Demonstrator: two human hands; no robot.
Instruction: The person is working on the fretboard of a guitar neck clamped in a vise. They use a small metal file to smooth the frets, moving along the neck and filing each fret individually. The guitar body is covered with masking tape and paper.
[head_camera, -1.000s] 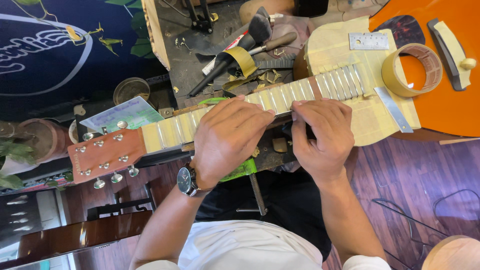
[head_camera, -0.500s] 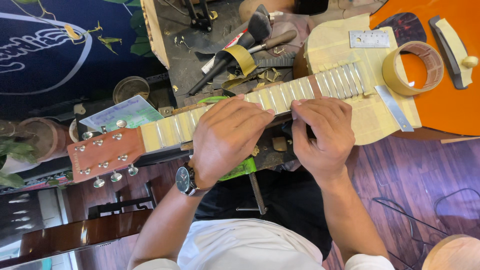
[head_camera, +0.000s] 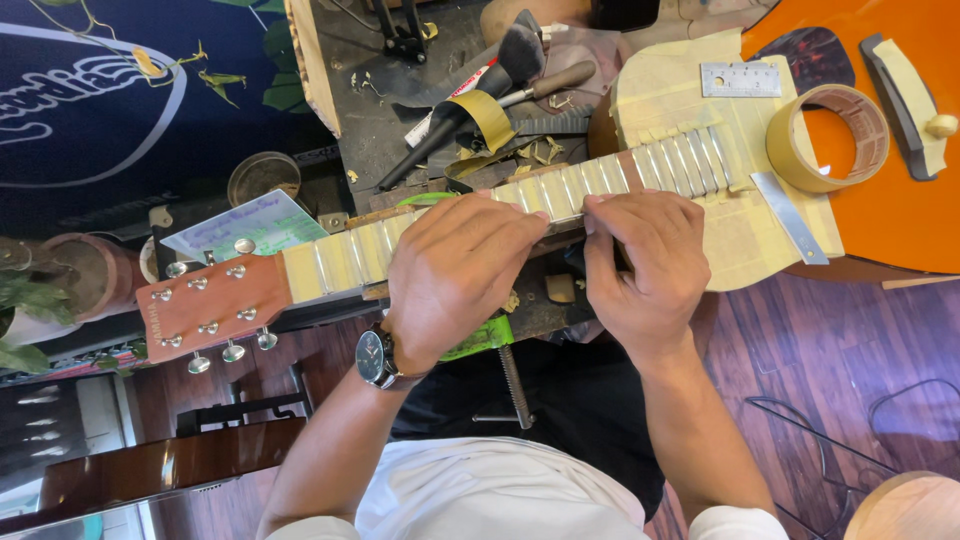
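Nearest the camera sits the person's white shirt (head_camera: 480, 495), with both forearms reaching up from it toward a guitar that lies across the view. On the left wrist is a dark-faced wristwatch (head_camera: 372, 357). The left hand (head_camera: 455, 275) lies palm down over the guitar neck (head_camera: 520, 205), fingers curled over the far edge and wrapped around the neck, gripping it. Just beside it, the right hand (head_camera: 640, 265) also covers the neck, its fingers bent and pressing on the fretboard; whether it holds anything small beneath the fingers cannot be told. Under the hands a green clamp strap (head_camera: 480, 338) and a threaded screw (head_camera: 515, 385) show below the neck.

The neck runs from lower left to upper right, its fretboard covered in pale masking tape between the frets. At the left end is the reddish-brown headstock (head_camera: 205, 305) with silver tuning pegs. At the right end the neck meets the orange guitar body (head_camera: 900, 215), whose top near the neck is masked with tape too.

On the body rest a roll of masking tape (head_camera: 828, 138), a small steel ruler (head_camera: 740, 80) and a thin metal strip (head_camera: 790, 205). Further off, the dark bench (head_camera: 370, 120) holds a brush (head_camera: 520, 50), a wooden-handled tool (head_camera: 545, 85) and scraps of tape. To the left is a round tin (head_camera: 262, 178)
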